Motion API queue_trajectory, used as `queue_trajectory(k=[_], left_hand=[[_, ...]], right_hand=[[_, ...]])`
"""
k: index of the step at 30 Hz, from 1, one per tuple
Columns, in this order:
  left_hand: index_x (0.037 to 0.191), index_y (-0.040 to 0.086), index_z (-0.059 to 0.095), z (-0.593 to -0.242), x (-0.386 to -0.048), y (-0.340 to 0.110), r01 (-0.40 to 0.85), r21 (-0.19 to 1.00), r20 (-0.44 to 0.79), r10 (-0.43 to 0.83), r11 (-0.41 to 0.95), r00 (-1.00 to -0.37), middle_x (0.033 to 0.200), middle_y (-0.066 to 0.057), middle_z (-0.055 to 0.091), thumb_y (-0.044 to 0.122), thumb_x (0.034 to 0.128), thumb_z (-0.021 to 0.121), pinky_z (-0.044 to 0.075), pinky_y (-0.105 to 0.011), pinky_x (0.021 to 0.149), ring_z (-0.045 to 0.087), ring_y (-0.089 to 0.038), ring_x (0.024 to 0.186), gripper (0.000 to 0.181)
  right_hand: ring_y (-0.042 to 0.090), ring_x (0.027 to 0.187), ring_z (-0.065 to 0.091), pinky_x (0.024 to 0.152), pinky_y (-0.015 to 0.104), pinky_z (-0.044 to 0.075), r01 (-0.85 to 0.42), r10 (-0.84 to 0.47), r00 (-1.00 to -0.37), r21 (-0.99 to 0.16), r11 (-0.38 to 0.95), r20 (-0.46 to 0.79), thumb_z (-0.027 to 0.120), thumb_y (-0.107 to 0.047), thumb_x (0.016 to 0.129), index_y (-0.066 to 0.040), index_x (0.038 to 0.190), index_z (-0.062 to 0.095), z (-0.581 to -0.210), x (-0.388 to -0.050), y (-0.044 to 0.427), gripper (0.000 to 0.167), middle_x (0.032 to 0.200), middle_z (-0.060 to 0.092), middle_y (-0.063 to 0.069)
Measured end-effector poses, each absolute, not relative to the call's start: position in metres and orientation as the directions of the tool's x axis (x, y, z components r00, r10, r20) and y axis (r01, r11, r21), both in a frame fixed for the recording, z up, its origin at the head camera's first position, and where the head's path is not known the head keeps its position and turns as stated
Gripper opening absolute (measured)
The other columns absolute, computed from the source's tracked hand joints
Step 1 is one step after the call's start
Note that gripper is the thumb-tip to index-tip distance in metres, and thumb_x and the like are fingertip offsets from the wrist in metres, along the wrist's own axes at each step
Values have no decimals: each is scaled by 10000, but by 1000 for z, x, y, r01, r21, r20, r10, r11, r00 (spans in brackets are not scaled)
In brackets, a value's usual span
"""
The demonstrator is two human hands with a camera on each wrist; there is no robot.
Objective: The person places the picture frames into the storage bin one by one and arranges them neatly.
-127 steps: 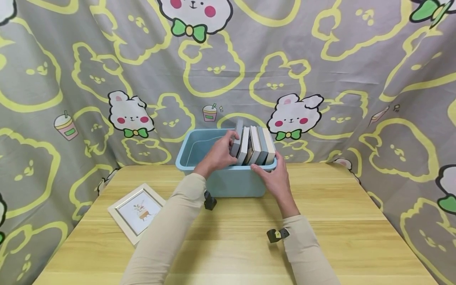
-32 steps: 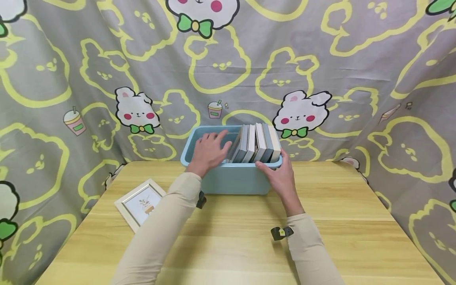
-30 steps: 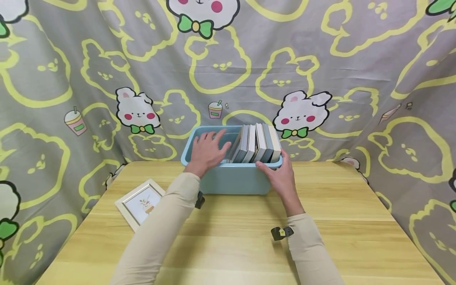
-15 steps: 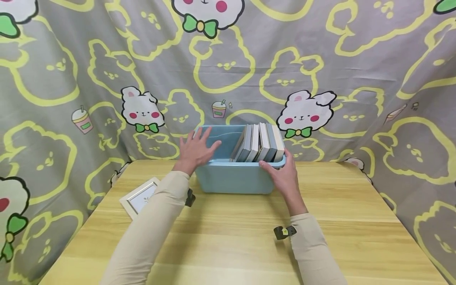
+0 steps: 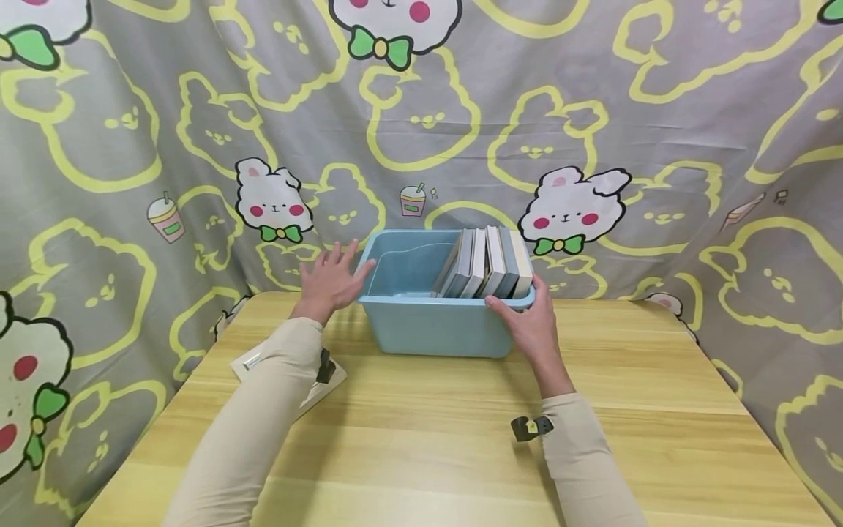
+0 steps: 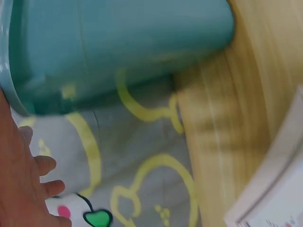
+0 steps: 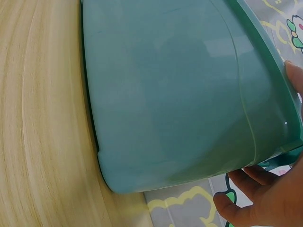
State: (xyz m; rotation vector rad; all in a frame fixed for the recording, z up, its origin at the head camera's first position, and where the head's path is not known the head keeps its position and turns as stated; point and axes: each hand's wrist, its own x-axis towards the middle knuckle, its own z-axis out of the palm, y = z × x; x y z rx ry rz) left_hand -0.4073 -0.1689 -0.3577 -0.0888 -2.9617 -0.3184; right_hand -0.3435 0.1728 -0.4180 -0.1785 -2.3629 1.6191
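Observation:
A blue plastic bin (image 5: 437, 329) stands at the back of the table. Several flat, book-like things (image 5: 503, 267) in grey, white and cream lean in its right half; whether they are books or frames I cannot tell. My right hand (image 5: 535, 326) grips the bin's right front corner, thumb over the rim, fingers at the end wall in the right wrist view. Just left of the bin my left hand (image 5: 329, 282) hovers with fingers spread, holding nothing. Beneath the left forearm lies a cream picture frame (image 5: 334, 375), partly hidden; its edge also shows in the left wrist view.
The wooden table (image 5: 448, 439) extends toward me from the bin. A grey curtain (image 5: 421, 132) with yellow outlines and white rabbits hangs close behind the bin and along both sides. Black wrist cameras (image 5: 530, 427) sit on both sleeves.
The left hand has let go of a grey item among the leaning ones, then moved left out of the bin. It now covers part of the frame. The right hand keeps its grip.

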Motion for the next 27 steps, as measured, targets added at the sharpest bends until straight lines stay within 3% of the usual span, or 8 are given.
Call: queue_trajectory(k=[12,20,27], left_hand=[[1564,293,-16,-386,-390,-230,-20,222,14,-24,975,-1000,1637,-150,7,734,910,42,-44,-775,1056,18,-474,1473,790],[1573,227,25,-409,-377,-258,-13,196,-75,2,981,-997,1625,-196,28,690,948,110,-7,-803,1031,61,-525,1444,783],[1572,219,22,-423,-367,-268,-11,184,-125,12,983,-992,1617,-223,19,729,926,175,50,-855,963,65,-578,1416,838]], right_hand=[[258,1399,337,1147,523,300,-53,243,-958,-931,362,149,747,-602,732,-257,1542,168,-419,-344,171,1053,1555,303,50],[262,1406,331,1147,521,298,-50,246,-958,-927,371,150,742,-615,728,-258,1546,159,-417,-345,172,1066,1562,293,52],[265,1412,324,1150,526,293,-35,248,-959,-927,373,136,738,-606,739,-264,1546,150,-418,-345,173,1056,1563,288,55]])
